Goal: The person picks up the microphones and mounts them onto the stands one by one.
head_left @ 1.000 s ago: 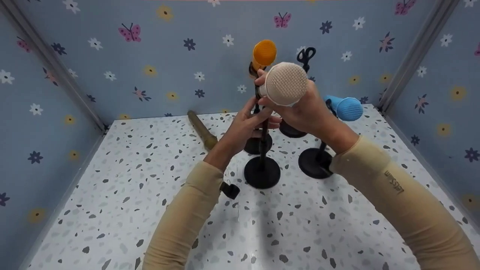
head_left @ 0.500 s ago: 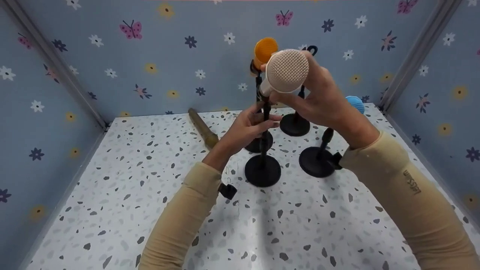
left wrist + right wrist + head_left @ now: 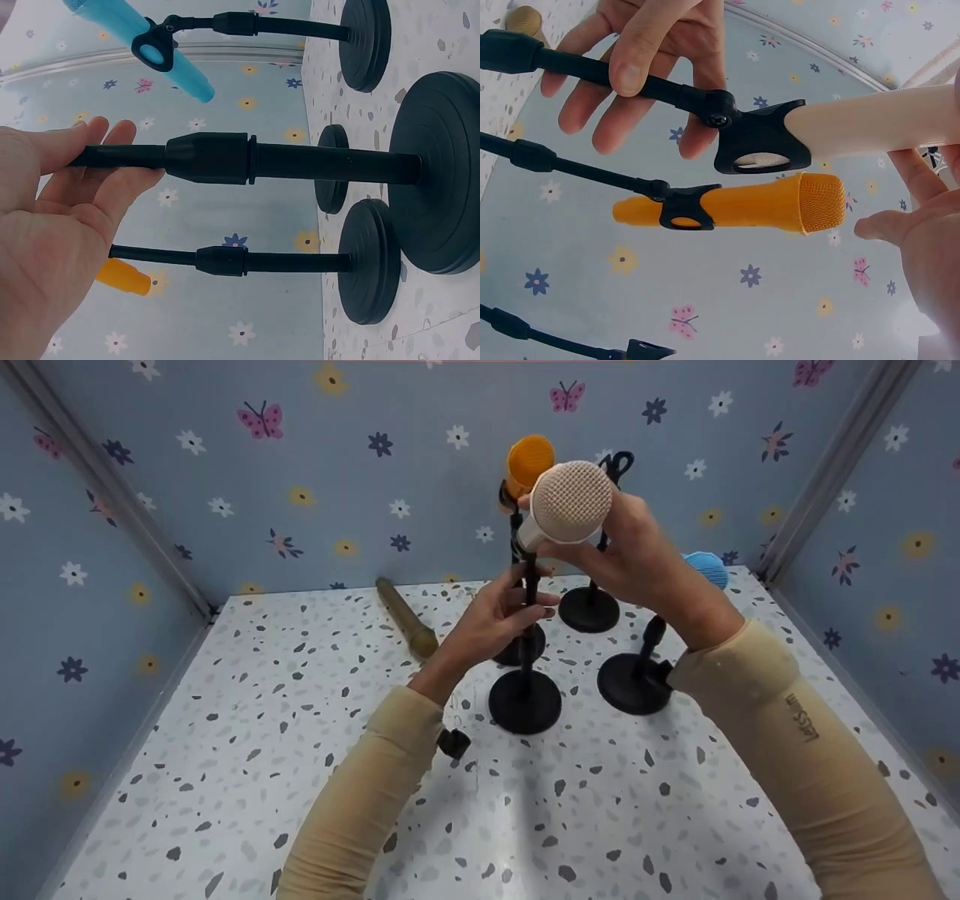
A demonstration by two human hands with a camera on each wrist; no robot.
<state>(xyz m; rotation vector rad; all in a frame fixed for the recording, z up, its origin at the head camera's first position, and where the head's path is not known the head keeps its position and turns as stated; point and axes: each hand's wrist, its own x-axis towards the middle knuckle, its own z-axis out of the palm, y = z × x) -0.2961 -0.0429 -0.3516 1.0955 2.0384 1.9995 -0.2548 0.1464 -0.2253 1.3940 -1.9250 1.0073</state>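
A white microphone (image 3: 571, 502) sits tilted in the black clip (image 3: 765, 142) atop the nearest microphone stand (image 3: 527, 705). My right hand (image 3: 637, 555) holds it near its mesh head, with fingers partly hidden behind it. Below the clip, my left hand (image 3: 489, 619) grips the stand's thin pole between thumb and fingers, plain in the left wrist view. Just behind, an orange microphone (image 3: 757, 205) rests in the clip of another stand, apart from both hands.
A blue microphone (image 3: 707, 569) on its stand (image 3: 634, 682) is partly hidden by my right forearm. Behind stands another stand (image 3: 590, 610) with a bare clip (image 3: 616, 465). An olive-brown microphone (image 3: 405, 619) lies on the speckled table (image 3: 247, 735), left of my left hand.
The white microphone's head and my right hand have risen since a second ago, then shifted slightly left. My left hand stays on the pole, its fingers a little lower and more spread.
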